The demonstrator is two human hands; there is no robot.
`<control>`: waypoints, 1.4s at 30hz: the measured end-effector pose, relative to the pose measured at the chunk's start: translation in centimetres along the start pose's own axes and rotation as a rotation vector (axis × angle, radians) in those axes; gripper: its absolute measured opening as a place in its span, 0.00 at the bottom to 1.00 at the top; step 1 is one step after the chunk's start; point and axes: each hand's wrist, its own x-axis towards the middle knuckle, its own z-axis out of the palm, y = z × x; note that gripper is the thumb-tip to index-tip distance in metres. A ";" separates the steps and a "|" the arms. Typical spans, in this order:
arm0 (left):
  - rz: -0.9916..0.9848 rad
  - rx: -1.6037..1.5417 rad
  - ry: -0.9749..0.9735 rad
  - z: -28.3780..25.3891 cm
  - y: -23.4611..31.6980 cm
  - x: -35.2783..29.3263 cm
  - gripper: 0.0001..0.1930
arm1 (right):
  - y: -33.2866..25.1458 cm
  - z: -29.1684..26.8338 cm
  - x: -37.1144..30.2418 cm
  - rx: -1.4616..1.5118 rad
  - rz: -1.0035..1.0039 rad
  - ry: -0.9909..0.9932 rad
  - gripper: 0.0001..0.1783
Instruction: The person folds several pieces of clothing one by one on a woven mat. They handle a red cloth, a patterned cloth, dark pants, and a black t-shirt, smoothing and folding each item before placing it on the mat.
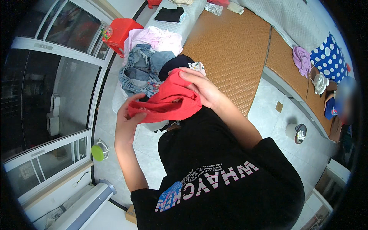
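Observation:
A red cloth garment (168,100), bunched with its opening toward me, is stretched between my two hands in front of my chest. My left hand (128,115) grips its left edge, thumb on the near side. On the far right side, my right hand (197,85) pinches the cloth between thumb and fingers. What kind of garment it is, I cannot tell. Just beyond lie blue denim clothes (140,69), a dark garment (177,64) partly hidden by my right hand, and a pale pink garment (155,40).
Behind the pile stands a red plastic stool (122,33). A woven mat (226,50) covers the surface ahead, with a folded black cloth (169,14) farther off. On the right are a small white fan (320,83) and a bin (295,132); a green stool (99,152) stands left.

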 end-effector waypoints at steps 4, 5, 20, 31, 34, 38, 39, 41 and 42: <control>0.199 0.298 -0.087 -0.1 -1.9 -2.7 0.21 | 0.8 -0.1 -1.6 -0.136 -0.086 -0.165 0.19; 0.278 0.391 -0.134 -0.3 -2.5 -3.6 0.21 | 1.1 -0.8 -2.1 -0.139 -0.115 -0.287 0.20; 0.271 0.418 -0.397 4.4 -9.6 -16.4 0.20 | 1.3 -2.9 -11.7 -1.101 -0.059 -0.299 0.28; 0.319 0.473 -0.392 4.4 -9.3 -17.0 0.24 | 2.7 1.1 -9.6 -1.199 -0.003 -0.579 0.27; 0.340 0.500 -0.353 4.3 -9.0 -16.9 0.25 | 2.9 1.7 -9.7 -1.342 0.160 -0.524 0.30; 0.326 0.535 -0.371 4.1 -8.9 -16.6 0.24 | 3.7 1.1 -8.1 -1.396 -0.095 -0.601 0.28; 0.308 0.547 -0.399 3.9 -8.8 -16.7 0.25 | 3.7 1.0 -8.0 -1.381 -0.076 -0.657 0.27; 0.268 0.545 -0.405 3.6 -8.4 -16.7 0.24 | 3.5 0.8 -7.2 -1.355 -0.040 -0.774 0.25; 0.251 0.540 -0.410 3.5 -8.4 -16.7 0.24 | 3.2 0.7 -7.2 -1.362 0.056 -0.829 0.25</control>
